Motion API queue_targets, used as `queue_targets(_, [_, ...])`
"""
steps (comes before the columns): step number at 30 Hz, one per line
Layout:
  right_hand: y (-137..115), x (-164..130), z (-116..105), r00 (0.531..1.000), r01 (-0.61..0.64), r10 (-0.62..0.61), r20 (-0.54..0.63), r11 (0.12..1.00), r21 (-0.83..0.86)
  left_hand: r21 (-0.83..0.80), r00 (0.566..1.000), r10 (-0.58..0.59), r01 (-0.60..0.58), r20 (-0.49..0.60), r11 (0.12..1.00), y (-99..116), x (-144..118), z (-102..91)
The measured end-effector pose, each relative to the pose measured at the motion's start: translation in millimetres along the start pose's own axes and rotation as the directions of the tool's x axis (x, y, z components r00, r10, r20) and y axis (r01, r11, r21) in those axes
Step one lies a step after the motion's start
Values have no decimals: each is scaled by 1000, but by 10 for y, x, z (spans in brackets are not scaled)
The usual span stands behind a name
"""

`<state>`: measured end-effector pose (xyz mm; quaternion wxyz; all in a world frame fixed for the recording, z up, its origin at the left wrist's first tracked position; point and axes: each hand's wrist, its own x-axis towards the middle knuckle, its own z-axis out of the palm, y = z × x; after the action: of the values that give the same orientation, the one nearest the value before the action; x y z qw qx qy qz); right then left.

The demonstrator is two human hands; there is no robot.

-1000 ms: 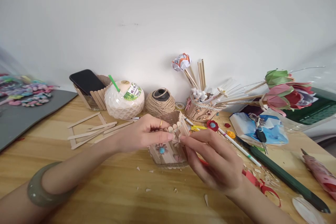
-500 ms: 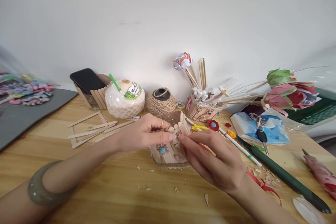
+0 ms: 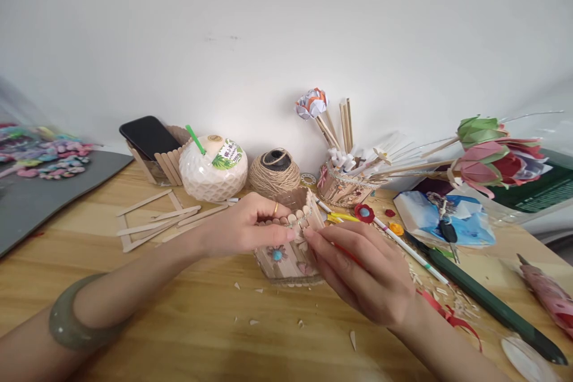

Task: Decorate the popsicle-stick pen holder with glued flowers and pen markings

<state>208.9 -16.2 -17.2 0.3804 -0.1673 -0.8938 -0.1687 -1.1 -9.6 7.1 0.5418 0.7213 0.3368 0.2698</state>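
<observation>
A box made of popsicle sticks (image 3: 286, 271) stands on the wooden table in front of me, with a blue-centred flower, a heart-shaped piece and twine along its base. My left hand (image 3: 255, 227) grips its upper rim, thumb outside and fingers over the top. Against the same front face, my right hand (image 3: 362, 262) has thumb and forefinger pinched together beside a small pale decoration (image 3: 301, 243). Whatever lies between those fingertips is hidden. Something red shows partly behind the right hand.
Loose popsicle sticks (image 3: 156, 221) lie left, before a coconut drink (image 3: 212, 173) and a phone (image 3: 150, 137) in a stick holder. Behind are a twine spool (image 3: 274, 176) and a decorated pen box (image 3: 344, 185). Right lie paper flowers (image 3: 496, 161), a dark green long tool (image 3: 492, 298) and keys (image 3: 446, 227).
My right hand has shifted very slightly at the fingertips against the box front. The left hand and the box stay nearly where they were.
</observation>
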Motion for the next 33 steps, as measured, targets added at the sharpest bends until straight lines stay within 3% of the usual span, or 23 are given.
queue_targets(10, [26,85,-161,980,140,-138,147,990,-5,93,1000,23,-22,-9,995,-66,-6,16])
queue_targets(16, [87,67,-125,976,160,-161,146,987,15,90,996,-42,49,-83,995,-49,-2,53])
queue_targets(20, [95,42,-63,996,36,-45,83,993,111,99,994,-45,55,-100,994,-61,4,58])
queue_targets(25, [49,70,-79,994,-106,96,45,939,328,77,992,-64,72,-108,994,-66,1,60])
queue_targets(30, [14,96,-125,922,-325,388,-7,780,535,60,985,-118,127,-123,990,-71,-1,45])
queue_targets(33, [12,114,-128,935,-308,353,-10,828,469,59,985,-115,123,-126,991,-64,0,35])
